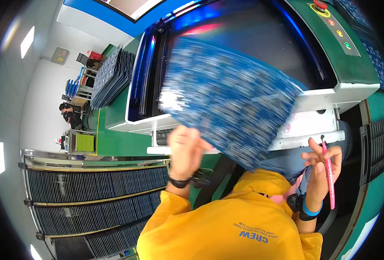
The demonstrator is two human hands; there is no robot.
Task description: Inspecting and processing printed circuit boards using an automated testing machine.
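A large blue circuit board panel (pixel 231 104), smeared by motion, hangs tilted in front of the machine. Its lower left edge is in the grip of my left hand (pixel 184 149); the thumb lies against the board and the other fingers are curled. On the right, my right hand (pixel 321 167) is off the board and holds a slim pink pen (pixel 330 184), its dark tip pointing up, between the fingers. Behind the board lies the machine's dark, glossy bed (pixel 296 52), partly covered by it.
Beside the bed, a green control panel (pixel 343 34) carries a red stop button (pixel 320 5) and lit buttons. Stacked boards (pixel 114 76) stand at left. A wire rack (pixel 96 186) holds rows of boards at lower left. A person (pixel 71 116) sits far off; a white ledge (pixel 304 141) fronts the machine.
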